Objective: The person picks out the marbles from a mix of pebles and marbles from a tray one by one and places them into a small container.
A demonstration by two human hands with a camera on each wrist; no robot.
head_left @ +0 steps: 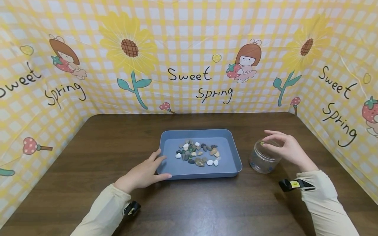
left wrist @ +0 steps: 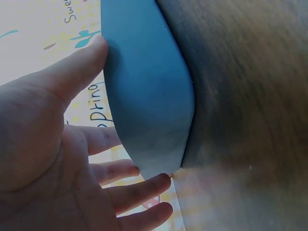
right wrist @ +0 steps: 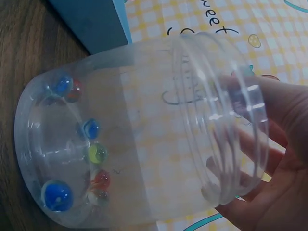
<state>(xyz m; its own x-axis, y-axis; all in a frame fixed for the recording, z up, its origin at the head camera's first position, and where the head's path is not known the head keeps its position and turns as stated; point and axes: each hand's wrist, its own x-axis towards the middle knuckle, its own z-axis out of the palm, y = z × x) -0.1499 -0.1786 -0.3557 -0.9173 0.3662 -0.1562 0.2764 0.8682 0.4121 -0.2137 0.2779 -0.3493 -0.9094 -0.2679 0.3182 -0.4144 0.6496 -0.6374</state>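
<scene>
**Left hand (head_left: 143, 172) spread on the tray (head_left: 168, 168), right hand (head_left: 284, 148) pinching over the jar (head_left: 261, 165)**

So the blue tray sits mid-counter (head_left: 200, 206), and the clear jar stands upright just off its 3 o'clock side, not touching it.

Left forearm comes in from about 7 o'clock, pale sleeve (head_left: 101, 208) and all. That hand is spread loose, not gripping anything: thumb resting on the tray's near rim around 7 o'clock, the other fingers fanned out by the 9 o'clock end.

Right forearm comes in from 5 o'clock and the wrist is bent over so the fingers aim at 9 to 10. Thumb and a finger pinch a small greenish piece (head_left: 262, 143) right at the jar's mouth. Looks kinda like a marble, but it's too tiny to swear to.

Right wrist cam shows marbles (right wrist: 57, 195) in blue, red and yellow-green down at the bottom of the jar.

In the tray there's a loose scatter of pebbles (head_left: 199, 162), grey, brown, dark green and white, with two white ones around 5 o'clock in the bunch.
</scene>
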